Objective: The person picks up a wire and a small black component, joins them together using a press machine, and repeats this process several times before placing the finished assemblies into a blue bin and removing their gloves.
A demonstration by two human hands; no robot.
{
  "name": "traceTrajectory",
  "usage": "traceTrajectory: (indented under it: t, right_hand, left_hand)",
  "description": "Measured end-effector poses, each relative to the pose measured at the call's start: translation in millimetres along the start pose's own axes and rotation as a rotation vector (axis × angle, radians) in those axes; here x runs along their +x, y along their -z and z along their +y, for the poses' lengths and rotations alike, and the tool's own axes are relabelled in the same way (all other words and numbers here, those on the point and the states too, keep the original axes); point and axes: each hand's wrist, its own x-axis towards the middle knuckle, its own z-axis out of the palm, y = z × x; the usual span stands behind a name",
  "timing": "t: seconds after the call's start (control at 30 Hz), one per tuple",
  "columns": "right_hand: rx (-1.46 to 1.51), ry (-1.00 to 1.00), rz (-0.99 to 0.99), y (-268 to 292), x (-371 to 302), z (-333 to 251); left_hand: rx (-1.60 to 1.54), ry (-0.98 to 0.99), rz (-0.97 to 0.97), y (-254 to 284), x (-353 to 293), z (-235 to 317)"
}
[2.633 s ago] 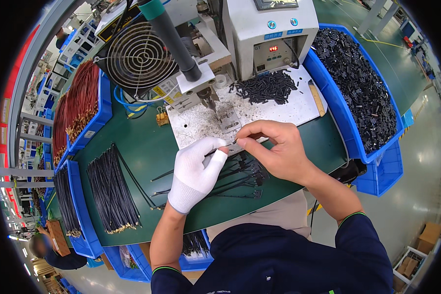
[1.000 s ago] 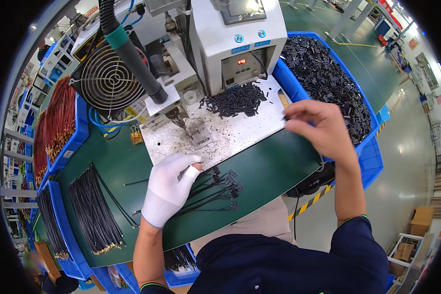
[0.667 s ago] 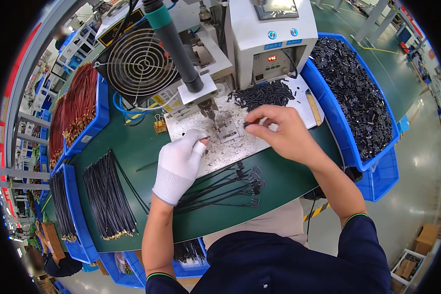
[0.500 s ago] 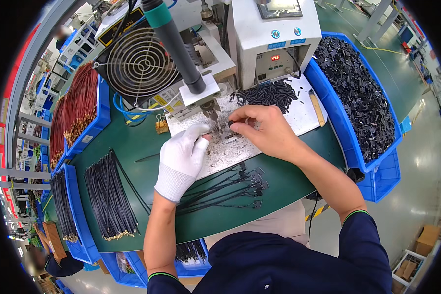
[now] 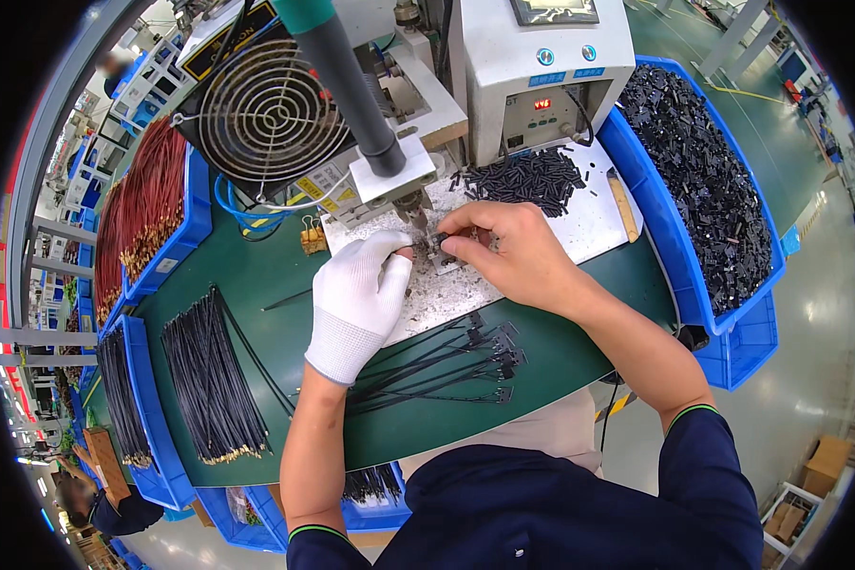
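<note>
At frame centre, the bare right hand [image 5: 518, 256] pinches a small black connector [image 5: 444, 240] between thumb and forefinger, just under the press tip [image 5: 416, 204]. The gloved left hand [image 5: 359, 299] has its fingers curled, tips pressed beside the connector on the speckled white plate [image 5: 465, 290]; what it grips is hidden. Seating the piece squarely, fingertips clear of the tip, seems wise. Both forearms rise from the lower edge, converging.
</note>
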Motion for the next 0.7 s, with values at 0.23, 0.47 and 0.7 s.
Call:
traceTrajectory:
  t: [0.23,0.47,0.7]
  right_hand:
    - [-0.004,0.053,0.008,-5.7,-0.4,5.0]
    - [-0.029,0.074,0.012,-6.3,-0.1,5.5]
    - [-0.046,0.113,0.029,-6.7,0.1,5.8]
  left_hand:
    - [0.015,-0.022,-0.009,-2.5,2.2,2.6]
    - [0.012,-0.019,-0.024,-3.1,4.0,4.5]
    - [0.019,-0.014,-0.035,-4.8,5.6,5.3]
